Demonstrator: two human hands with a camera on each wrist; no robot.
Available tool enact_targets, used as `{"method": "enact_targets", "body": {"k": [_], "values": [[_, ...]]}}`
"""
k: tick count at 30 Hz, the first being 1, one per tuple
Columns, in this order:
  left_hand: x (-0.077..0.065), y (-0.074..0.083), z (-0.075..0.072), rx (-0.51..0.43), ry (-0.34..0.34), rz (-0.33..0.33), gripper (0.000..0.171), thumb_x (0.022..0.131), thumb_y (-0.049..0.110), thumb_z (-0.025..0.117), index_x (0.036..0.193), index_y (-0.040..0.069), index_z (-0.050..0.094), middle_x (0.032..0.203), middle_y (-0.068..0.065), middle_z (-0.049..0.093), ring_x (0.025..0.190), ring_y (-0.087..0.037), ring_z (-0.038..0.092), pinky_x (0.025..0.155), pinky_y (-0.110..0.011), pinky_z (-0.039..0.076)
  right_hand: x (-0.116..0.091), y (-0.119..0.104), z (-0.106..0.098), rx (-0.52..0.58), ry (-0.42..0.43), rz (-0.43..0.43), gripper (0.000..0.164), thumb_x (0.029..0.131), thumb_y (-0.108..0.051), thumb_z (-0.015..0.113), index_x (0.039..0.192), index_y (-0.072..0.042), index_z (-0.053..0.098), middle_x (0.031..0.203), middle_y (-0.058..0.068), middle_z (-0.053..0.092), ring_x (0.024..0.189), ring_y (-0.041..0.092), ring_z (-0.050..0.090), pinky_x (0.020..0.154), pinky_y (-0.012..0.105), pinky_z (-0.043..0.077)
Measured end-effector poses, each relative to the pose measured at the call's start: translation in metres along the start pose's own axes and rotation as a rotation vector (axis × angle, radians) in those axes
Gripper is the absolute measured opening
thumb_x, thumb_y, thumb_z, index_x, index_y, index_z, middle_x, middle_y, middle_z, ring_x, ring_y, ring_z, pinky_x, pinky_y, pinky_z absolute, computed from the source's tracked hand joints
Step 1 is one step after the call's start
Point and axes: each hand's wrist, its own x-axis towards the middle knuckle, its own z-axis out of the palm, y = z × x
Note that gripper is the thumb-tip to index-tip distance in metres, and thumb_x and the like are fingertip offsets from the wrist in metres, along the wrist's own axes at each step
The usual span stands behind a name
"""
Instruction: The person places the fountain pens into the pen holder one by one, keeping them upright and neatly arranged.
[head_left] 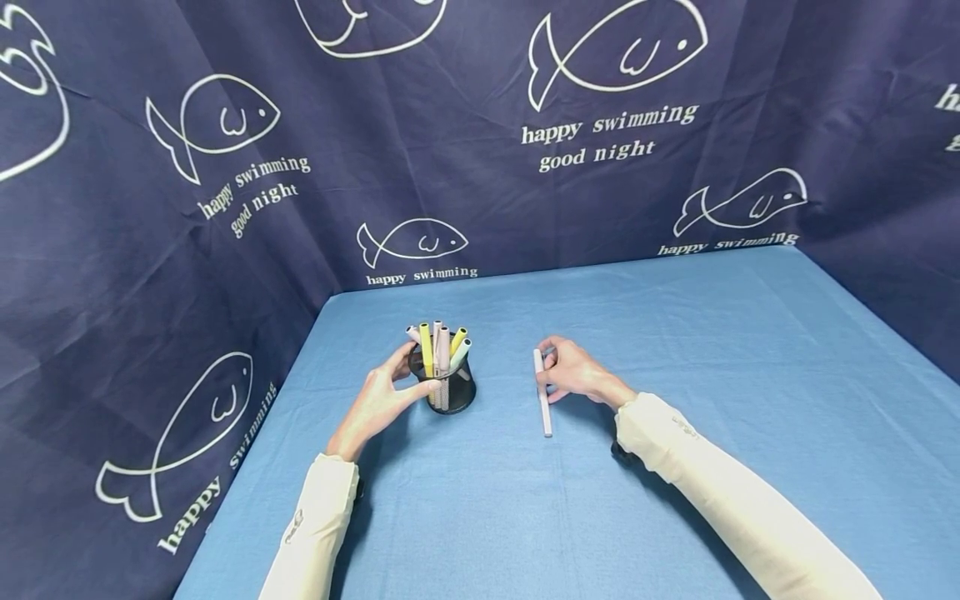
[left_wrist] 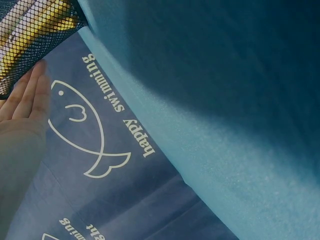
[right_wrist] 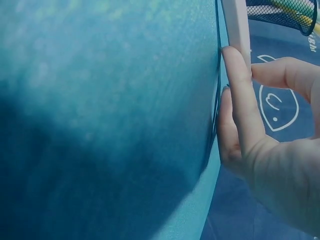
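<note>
A black mesh pen holder (head_left: pixel 462 393) stands on the cloth left of centre, filled with several yellow, pale pink and light green-blue pens. My left hand (head_left: pixel 378 402) holds its left side, thumb at the front and fingers behind; in the left wrist view those fingers (left_wrist: pixel 31 95) lie along the mesh (left_wrist: pixel 37 37). To the right, a pale pinkish-white pen (head_left: pixel 545 418) is pinched between the thumb and fingers of my right hand (head_left: pixel 577 371). The right wrist view has the same pen (right_wrist: pixel 237 27) between thumb and fingertips, its far end out of frame.
A blue cloth (head_left: pixel 675 350) covers the table. Dark blue curtains (head_left: pixel 480 167) with white fish drawings and lettering rise along the back, left and right edges. Cream sleeves (head_left: pixel 720 483) cover both forearms.
</note>
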Motion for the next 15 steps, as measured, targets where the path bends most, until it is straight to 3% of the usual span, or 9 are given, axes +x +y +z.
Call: {"method": "enact_targets", "body": {"k": [15], "values": [[-0.0005, 0.0009, -0.0004, 0.001, -0.005, 0.013, 0.089, 0.088, 0.043, 0.083, 0.159, 0.011, 0.040, 0.141, -0.015, 0.062, 0.129, -0.038, 0.059, 0.107, -0.057, 0.044, -0.0044, -0.0008, -0.0019, 0.104, -0.003, -0.088, 0.062, 0.091, 0.011, 0.061, 0.148, 0.010, 0.036, 0.107, 0.020, 0.046, 0.084, 0.028, 0.070, 0.076, 0.043, 0.062]]}}
